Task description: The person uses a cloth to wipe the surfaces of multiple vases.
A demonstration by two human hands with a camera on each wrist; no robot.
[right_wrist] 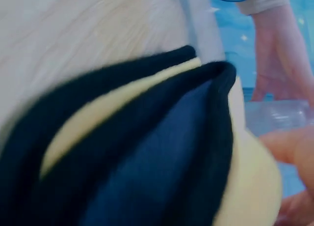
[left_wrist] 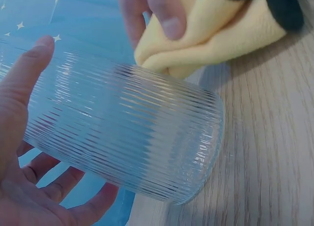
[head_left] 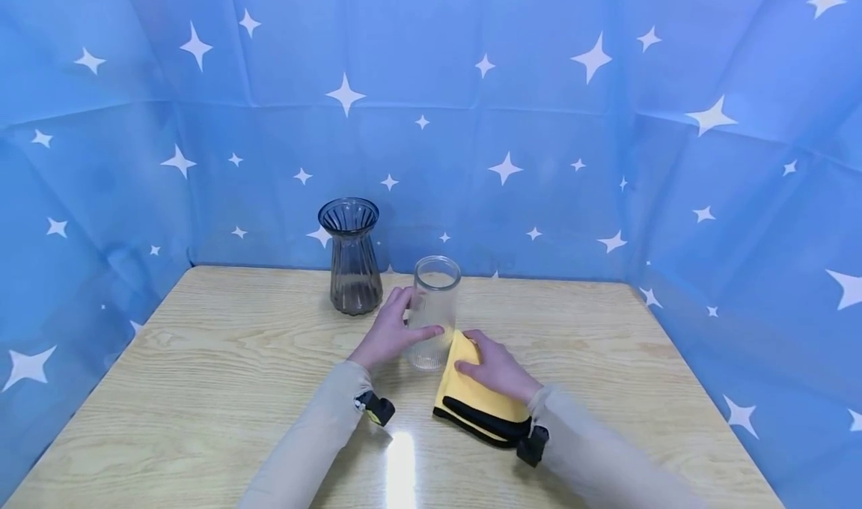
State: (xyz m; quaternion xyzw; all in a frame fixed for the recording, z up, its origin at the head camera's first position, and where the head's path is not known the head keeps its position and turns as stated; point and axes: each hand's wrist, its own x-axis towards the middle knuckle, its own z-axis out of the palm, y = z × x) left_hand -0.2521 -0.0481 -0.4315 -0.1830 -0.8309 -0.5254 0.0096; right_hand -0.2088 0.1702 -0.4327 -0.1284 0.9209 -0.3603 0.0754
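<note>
A clear ribbed glass vase stands upright on the table, slightly tilted toward the viewer at most. My left hand holds its side, thumb across the near face and fingers around the far side, as the left wrist view shows with the hand and the ribbed glass. Against the vase's right side lies a folded yellow cloth with black edging. My right hand grips this cloth from above, thumb on the near side. In the right wrist view the cloth's black edge hides most of that hand.
A dark grey glass vase with a flared rim stands behind and left of the clear one. The wooden table ends at a blue star-patterned curtain at the back and sides.
</note>
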